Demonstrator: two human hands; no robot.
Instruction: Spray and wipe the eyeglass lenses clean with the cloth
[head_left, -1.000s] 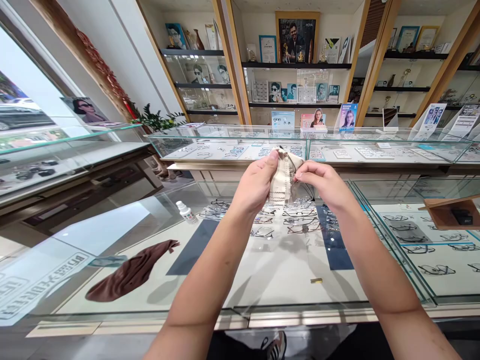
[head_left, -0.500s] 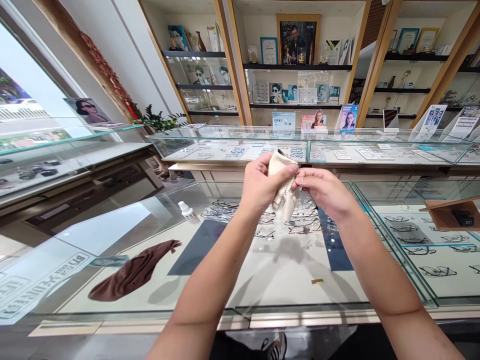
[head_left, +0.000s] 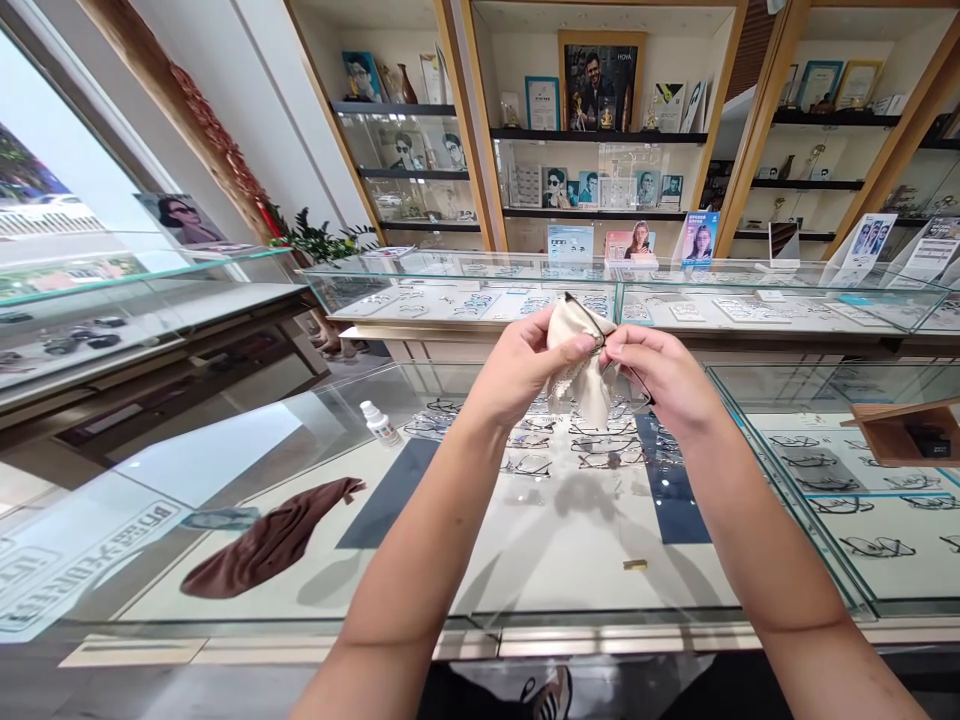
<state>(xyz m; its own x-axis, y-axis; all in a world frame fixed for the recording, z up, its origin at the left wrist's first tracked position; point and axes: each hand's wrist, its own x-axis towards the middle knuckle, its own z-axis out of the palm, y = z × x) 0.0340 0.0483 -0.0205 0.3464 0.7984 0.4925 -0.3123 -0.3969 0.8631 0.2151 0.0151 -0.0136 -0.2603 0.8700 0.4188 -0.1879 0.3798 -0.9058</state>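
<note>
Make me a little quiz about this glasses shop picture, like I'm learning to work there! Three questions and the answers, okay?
1. Pick one. The cloth in the left hand is: A) blue B) cream C) red
2. True or false: the brown cloth lies nearer the viewer than the white bottle.
3. Fill the gap: the right hand touches a dark-framed pair of ____.

Key: 1. B. 2. True. 3. glasses.
</note>
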